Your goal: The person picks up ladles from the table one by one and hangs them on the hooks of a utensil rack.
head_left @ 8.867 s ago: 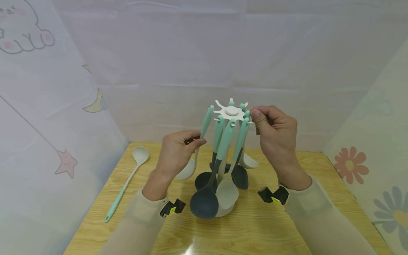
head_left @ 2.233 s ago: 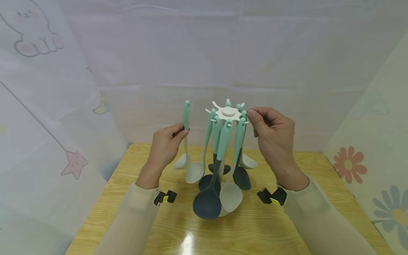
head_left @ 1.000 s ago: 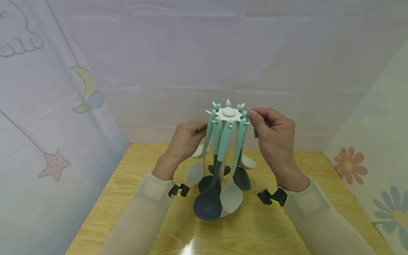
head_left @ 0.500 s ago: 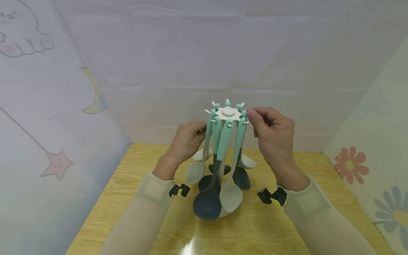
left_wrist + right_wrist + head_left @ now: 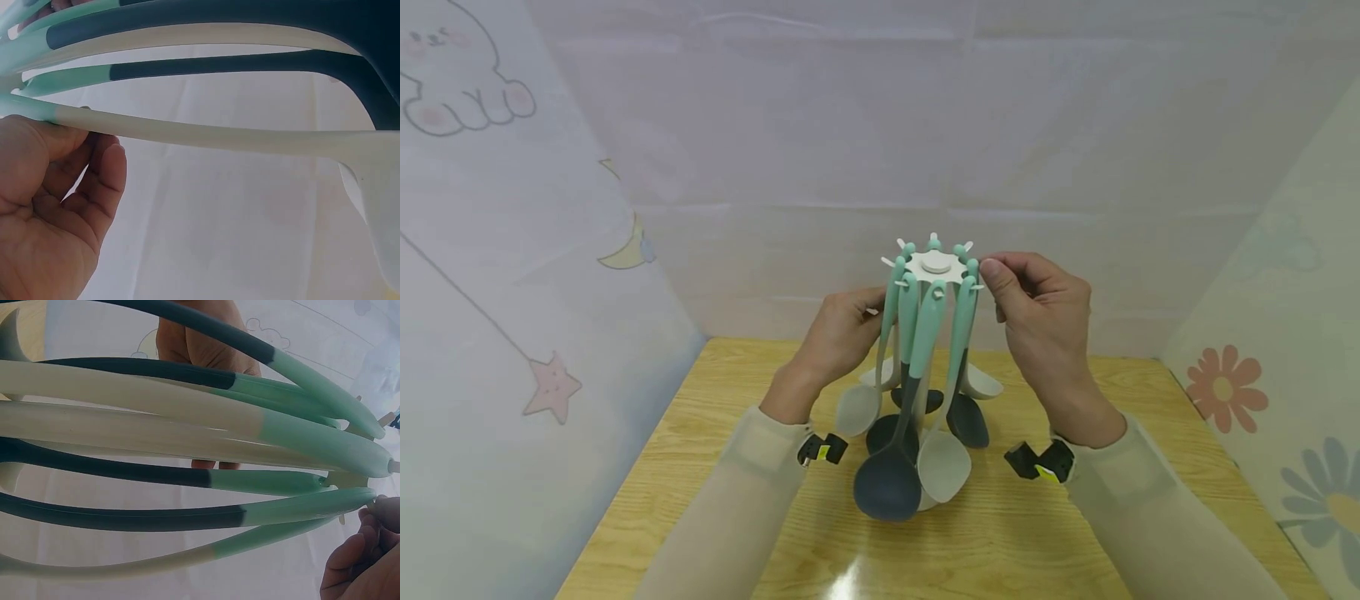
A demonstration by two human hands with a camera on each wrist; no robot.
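Note:
A white rotating utensil rack (image 5: 937,265) stands mid-table, with several mint-handled kitchen utensils hanging from its hooks. At its right side my right hand (image 5: 1048,312) pinches the tip of one hook with thumb and fingers. My left hand (image 5: 837,331) reaches behind the left side, its fingertips partly hidden by a front handle. They curl at the shaft of the white ladle (image 5: 882,374) hanging at the back left. In the left wrist view my left hand's fingers (image 5: 111,175) are bent under a white shaft. The right wrist view shows my right hand (image 5: 369,556) at a hook end.
Dark ladle (image 5: 887,485) and white spoon-shaped utensil (image 5: 944,467) hang toward the front, around the rack's base. The wooden table (image 5: 1015,533) ends against a pale cloth backdrop (image 5: 820,167), with cloth walls at both sides.
A white ladle lying at the table's left has been lifted and hung on the back-left hook by my left hand. Its bowl has since shifted slightly right. The right hand stays at the hook.

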